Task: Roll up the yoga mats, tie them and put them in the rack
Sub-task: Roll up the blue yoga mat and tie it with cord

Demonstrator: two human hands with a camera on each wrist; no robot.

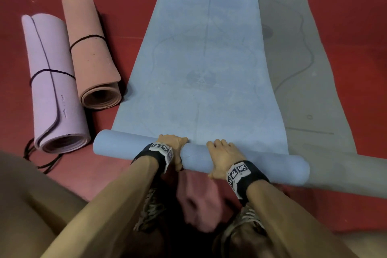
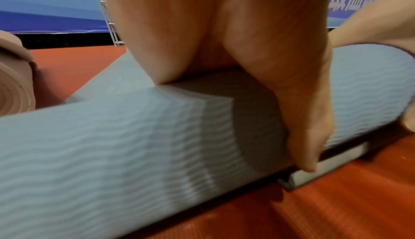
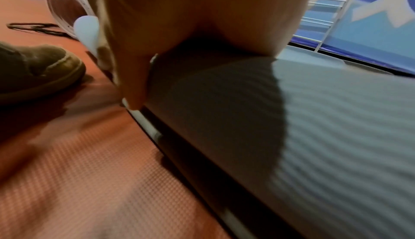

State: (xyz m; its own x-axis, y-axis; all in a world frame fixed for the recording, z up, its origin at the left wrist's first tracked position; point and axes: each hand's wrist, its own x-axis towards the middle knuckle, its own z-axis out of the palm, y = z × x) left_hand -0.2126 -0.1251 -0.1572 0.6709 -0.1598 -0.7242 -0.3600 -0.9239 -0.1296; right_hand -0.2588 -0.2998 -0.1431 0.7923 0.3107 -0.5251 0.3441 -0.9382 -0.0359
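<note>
So the blue mat (image 1: 201,65) is lying flat on the red floor (image 1: 129,2) with its near end already rolled into a tube, and both hands are on that tube. The left hand (image 1: 174,146) sits over the roll a bit left of its middle, fingers curled over the top and close together, thumb hooked down the near side – the left wrist view shows the thumb (image 2: 307,136) reaching to the bottom of the roll. The right hand (image 1: 224,158) is just beside it, further toward the tube's right end, knuckles up, fingers curled over the top side by side; how tight they press I can't tell.

To the left of the blue mat there are two finished rolls – a pink mat (image 1: 92,48) nearest it and a lilac mat (image 1: 54,81) touching that one's far side, each with a black cord (image 1: 88,38) tied around it. More loose black string (image 1: 39,159) trails on the floor by the lilac roll's open end.

On the blue mat's right, partly under it, a grey mat (image 1: 310,65) lies unrolled. A brown shoe (image 3: 38,72) shows on the near side of the blue roll.
</note>
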